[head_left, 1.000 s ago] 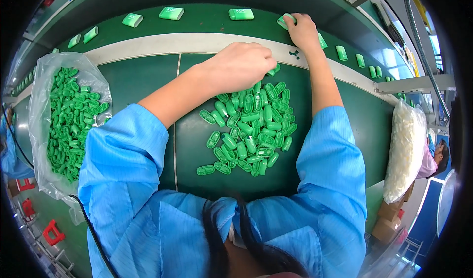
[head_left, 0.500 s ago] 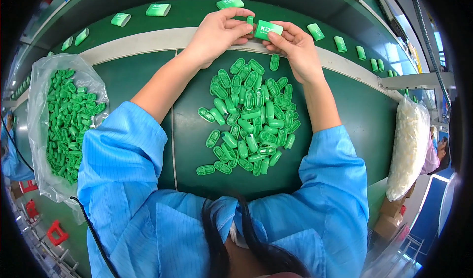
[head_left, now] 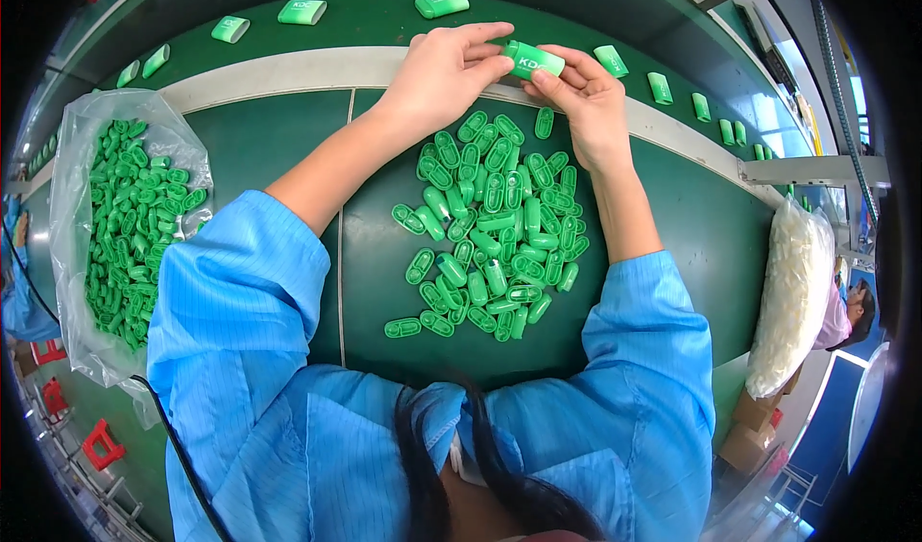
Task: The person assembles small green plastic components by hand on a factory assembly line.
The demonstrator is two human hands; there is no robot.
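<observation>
Forearms [head_left: 331,172] extend forward. Right hand [head_left: 588,96] pinches flat case [head_left: 531,60] between thumb and fingers, over pale rail [head_left: 288,78]; left hand [head_left: 447,70] flanks its left end, grip indeterminable. Case: tilted, glossy green, white-lettered.

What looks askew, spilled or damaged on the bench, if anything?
Nothing stands out as damaged or spilled; the green case in the right hand looks intact. At most, a few green oval pieces lie slightly apart from the loose pile, one between it and the white rail; that looks like ordinary scatter.
</observation>
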